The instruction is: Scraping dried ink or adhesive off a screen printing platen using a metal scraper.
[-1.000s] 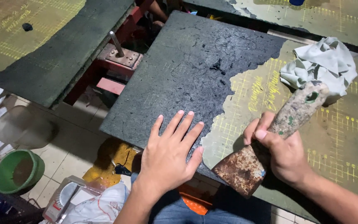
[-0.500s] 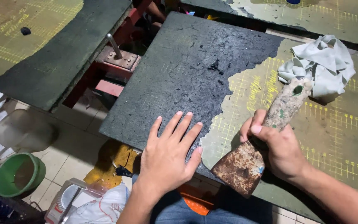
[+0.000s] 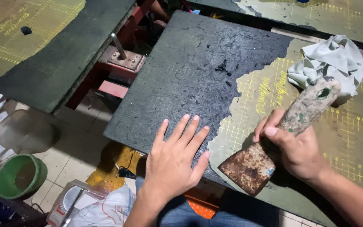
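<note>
The left hand (image 3: 175,162) lies flat, fingers spread and holding nothing, on the dark coated board (image 3: 190,80) close to its near edge at lower centre of the frame. The right hand (image 3: 297,149) is clamped around the mottled handle of a rusty scraper (image 3: 253,166), whose wide blade rests at the ragged border where the dark coating ends and the bared yellow-gridded surface (image 3: 349,126) begins. The blade sits just beside the left thumb, leaving little room between them; the coating spreads open toward the upper left. A crumpled pale cloth (image 3: 332,61) lies at upper right, just beyond the handle's end. Past the board's left edge a gap drops to the tiled floor, where a green bucket (image 3: 19,176) stands at lower left.
</note>
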